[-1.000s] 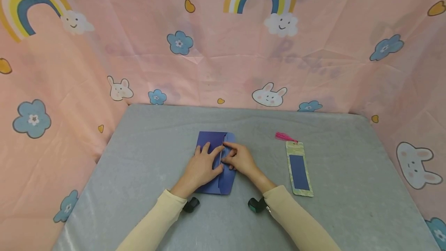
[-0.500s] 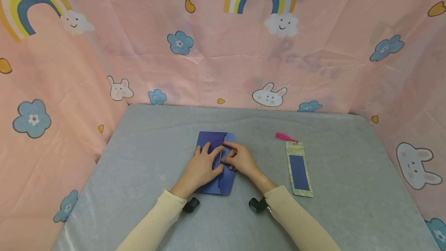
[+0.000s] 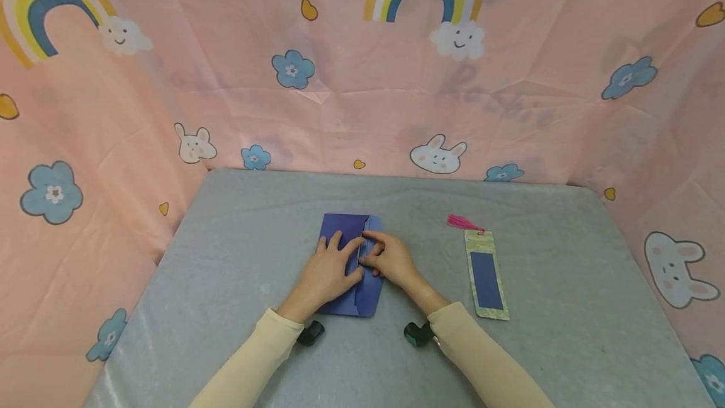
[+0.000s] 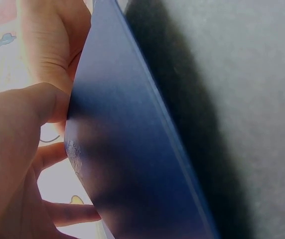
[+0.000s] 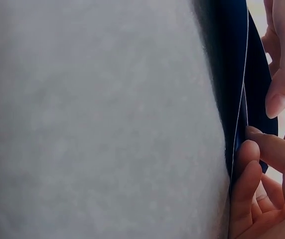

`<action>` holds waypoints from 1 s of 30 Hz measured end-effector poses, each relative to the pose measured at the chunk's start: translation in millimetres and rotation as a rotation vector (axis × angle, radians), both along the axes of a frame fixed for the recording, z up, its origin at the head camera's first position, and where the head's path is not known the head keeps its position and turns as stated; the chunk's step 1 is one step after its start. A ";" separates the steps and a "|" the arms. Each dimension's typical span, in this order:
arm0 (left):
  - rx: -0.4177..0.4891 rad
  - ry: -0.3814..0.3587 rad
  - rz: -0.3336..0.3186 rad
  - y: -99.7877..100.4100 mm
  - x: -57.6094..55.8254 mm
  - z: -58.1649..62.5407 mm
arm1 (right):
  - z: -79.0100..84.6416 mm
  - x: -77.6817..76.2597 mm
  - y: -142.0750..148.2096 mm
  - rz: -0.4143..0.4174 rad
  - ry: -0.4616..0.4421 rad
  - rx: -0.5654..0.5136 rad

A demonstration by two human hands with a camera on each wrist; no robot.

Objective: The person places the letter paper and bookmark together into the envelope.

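The head view is evenly lit; the left-wrist view glares white at left, shadow darkening the counter (image 4: pixel 267 89) mid-frame; the right-wrist view is dim, soft.

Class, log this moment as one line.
left hand: rests on blue rectangular paper envelope; right hand: pinches its flap; green-bordered blue rectangular bookmark: lies apart

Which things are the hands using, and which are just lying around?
In use:
blue envelope
left hand, resting on it
right hand, pinching it

Just lying there, it seems:
bookmark with pink tassel, touched by neither hand
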State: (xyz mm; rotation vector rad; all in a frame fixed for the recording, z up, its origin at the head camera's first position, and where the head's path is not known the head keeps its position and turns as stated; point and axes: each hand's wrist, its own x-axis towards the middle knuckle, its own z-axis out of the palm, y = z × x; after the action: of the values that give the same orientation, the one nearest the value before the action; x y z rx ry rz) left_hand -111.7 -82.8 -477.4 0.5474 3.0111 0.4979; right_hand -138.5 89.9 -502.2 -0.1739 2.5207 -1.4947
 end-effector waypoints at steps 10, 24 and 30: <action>0.007 0.009 -0.007 0.3 0.7 1.8 | 0.3 -0.3 -0.4 0.005 0.003 0.005; 0.012 -0.018 -0.004 -0.3 -0.6 -1.1 | 0.3 -0.1 -0.5 0.015 0.018 0.003; 0.010 -0.014 -0.010 -0.5 -0.6 -0.3 | -1.2 -0.8 -1.3 0.005 0.018 0.019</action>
State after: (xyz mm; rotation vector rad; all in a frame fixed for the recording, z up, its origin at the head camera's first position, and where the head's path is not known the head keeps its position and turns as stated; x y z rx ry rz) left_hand -112.2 -83.3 -477.7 0.5567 2.9931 0.5137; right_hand -139.3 88.6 -503.4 -0.1912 2.5456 -1.4735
